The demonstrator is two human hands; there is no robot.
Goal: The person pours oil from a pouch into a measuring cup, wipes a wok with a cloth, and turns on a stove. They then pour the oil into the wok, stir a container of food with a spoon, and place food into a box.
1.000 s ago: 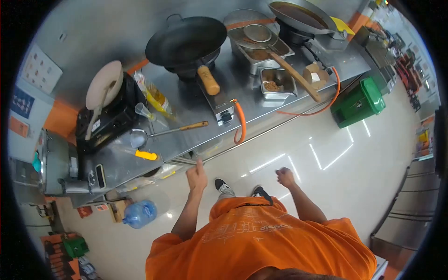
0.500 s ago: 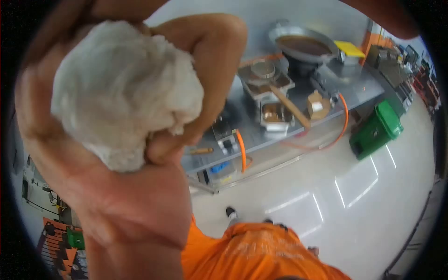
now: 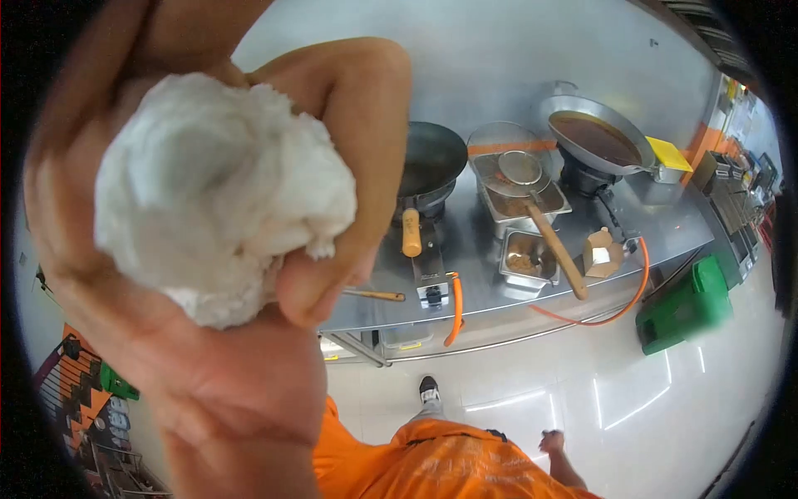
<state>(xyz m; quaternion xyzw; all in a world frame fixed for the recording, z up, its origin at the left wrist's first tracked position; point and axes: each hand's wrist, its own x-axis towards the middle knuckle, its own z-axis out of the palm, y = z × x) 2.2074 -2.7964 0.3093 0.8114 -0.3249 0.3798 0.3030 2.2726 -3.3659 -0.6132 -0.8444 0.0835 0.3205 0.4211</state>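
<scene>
Close to the camera at the left, my left hand (image 3: 241, 358) is wrapped round a crumpled white wad (image 3: 216, 183). Its palm faces the camera and the fingers curl over the wad's edges. What the wad is made of cannot be made out. Low down, beside my orange shirt (image 3: 465, 461), hangs my right hand (image 3: 552, 441), small and away from the table. Its fingers are too small to read.
A steel table (image 3: 490, 308) carries a black wok (image 3: 432, 158), a large pan of brown liquid (image 3: 598, 140), a strainer (image 3: 521, 168), a metal tray (image 3: 532, 259) and a cardboard box (image 3: 602, 253). An orange hose (image 3: 458, 312) hangs down. A green bin (image 3: 686, 306) stands right.
The view has shifted, so the wok now shows and the table sits lower. My left hand still holds the wad, slightly lower and left. A blurred skin-coloured shape at the top right is gone.
</scene>
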